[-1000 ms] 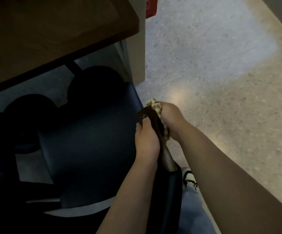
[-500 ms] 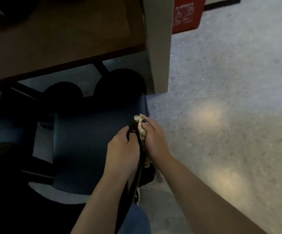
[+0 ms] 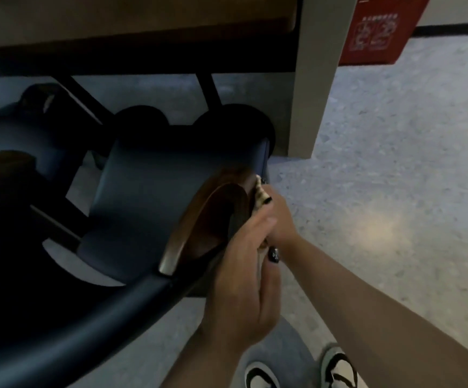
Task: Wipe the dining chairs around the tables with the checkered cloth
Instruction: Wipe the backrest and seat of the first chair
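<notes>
Both hands worked the chair's wooden armrest (image 3: 199, 219): my left hand (image 3: 244, 278) steadied it while my right hand (image 3: 279, 217) apparently bunched the checkered cloth (image 3: 262, 193) against its outer edge.

Hands (image 3: 255, 247), cloth (image 3: 262, 191) on chair armrest (image 3: 199, 219)

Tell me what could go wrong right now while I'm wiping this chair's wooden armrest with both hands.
1. Only a small bunch of the checkered cloth shows beyond the right hand, so it may skip parts of the armrest.
2. The left hand presses right beside the right one; fingers could get pinched against the wood.
3. The scene is dim, so dirt on the dark seat could go unnoticed.
</notes>
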